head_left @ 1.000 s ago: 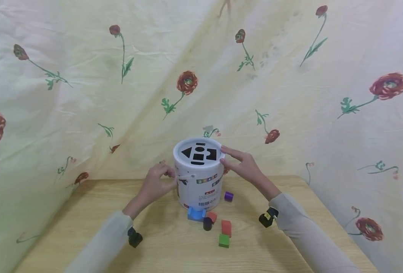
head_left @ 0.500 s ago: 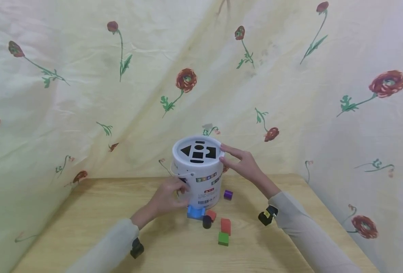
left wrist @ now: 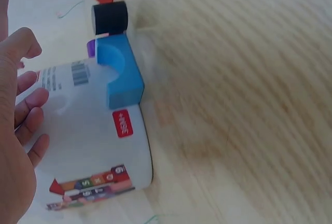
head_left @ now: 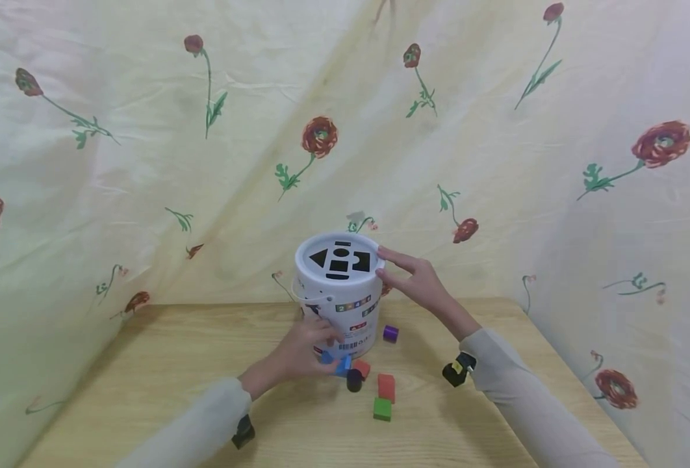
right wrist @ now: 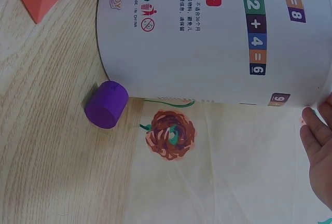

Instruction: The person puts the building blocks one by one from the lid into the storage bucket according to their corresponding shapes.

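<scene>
A white bucket [head_left: 359, 328] with printed sums stands on the table, its lid [head_left: 360, 246] cut with shaped holes. My right hand [head_left: 418, 284] rests its thumb and fingers against the right rim; in the right wrist view those fingers [right wrist: 311, 138] lie along the edge. Low at the bucket's front, my left hand [head_left: 304, 344] reaches over a blue block [left wrist: 127, 73] with a rounded notch. The left wrist view shows its fingers [left wrist: 36, 112] loosely bent and apart from that block, which sits against the bucket's base. The bucket's thin handle [head_left: 304, 299] hangs at its left.
A black cylinder [head_left: 354, 381] and a red block [head_left: 362, 370] lie beside the blue block. Nearer me are another red block [head_left: 386, 387] and a green block [head_left: 383, 409]. A purple cylinder [right wrist: 106, 105] lies right of the bucket. Flowered cloth [head_left: 234, 162] hangs behind.
My left hand has come down from the bucket's handle, forward and right, to the blue block. The handle has dropped slightly. My right hand has stayed at the rim.
</scene>
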{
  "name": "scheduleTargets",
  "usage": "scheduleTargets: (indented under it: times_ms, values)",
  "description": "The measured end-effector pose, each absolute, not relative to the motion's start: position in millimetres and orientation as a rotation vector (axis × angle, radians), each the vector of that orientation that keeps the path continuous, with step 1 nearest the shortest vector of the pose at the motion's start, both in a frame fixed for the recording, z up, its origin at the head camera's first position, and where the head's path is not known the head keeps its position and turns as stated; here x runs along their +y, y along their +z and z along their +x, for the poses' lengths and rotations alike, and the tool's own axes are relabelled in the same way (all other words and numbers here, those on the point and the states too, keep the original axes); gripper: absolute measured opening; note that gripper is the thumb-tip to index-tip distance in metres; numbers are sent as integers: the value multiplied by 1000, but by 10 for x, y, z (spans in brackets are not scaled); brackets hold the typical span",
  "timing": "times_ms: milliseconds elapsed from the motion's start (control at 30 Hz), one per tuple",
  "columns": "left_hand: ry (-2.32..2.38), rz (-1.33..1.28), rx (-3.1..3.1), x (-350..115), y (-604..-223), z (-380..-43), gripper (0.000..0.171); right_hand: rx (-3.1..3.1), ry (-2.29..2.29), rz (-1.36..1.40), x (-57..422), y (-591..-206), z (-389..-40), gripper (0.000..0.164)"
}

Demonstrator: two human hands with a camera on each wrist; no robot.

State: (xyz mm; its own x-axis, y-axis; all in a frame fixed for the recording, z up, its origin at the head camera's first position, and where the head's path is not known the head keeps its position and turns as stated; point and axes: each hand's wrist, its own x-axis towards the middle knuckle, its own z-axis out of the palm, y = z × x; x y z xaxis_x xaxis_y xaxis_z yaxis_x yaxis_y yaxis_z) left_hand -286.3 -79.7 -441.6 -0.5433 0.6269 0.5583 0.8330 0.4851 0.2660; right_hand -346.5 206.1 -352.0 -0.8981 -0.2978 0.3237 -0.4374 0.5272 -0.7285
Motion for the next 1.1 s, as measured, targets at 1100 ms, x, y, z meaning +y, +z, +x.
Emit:
scheduleTargets:
  times_ms: [1100]
  values:
    - [-290,-1434,-2630,-483,-4547,-2769,45,-2599,1289,662,2088,-3501,-3467,59]
